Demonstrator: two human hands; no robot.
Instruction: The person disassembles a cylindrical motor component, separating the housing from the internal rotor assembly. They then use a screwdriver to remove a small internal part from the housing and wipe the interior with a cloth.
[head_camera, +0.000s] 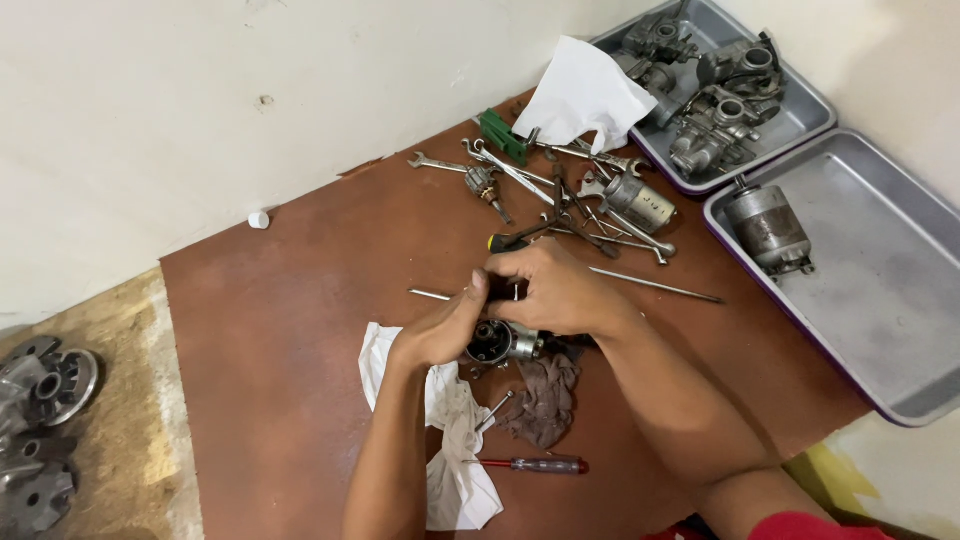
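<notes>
My left hand (440, 325) and my right hand (548, 288) meet over a small round metal motor part (498, 342) that lies on a brown board (280, 330). Both hands pinch something small between the fingertips just above that part; what it is stays hidden. Below the hands lie a white rag (450, 440), a brown rag (545, 395), a loose bolt (495, 410) and a red-handled screwdriver (535, 465). A thin metal rod (655, 285) sticks out to the right of my right hand.
A heap of wrenches and tools (560, 190) lies at the board's far side with a green part (502, 135) and white paper (585, 95). Two metal trays hold carburettors (720, 90) and a cylindrical motor (768, 228). Round metal castings (45, 385) sit at the left.
</notes>
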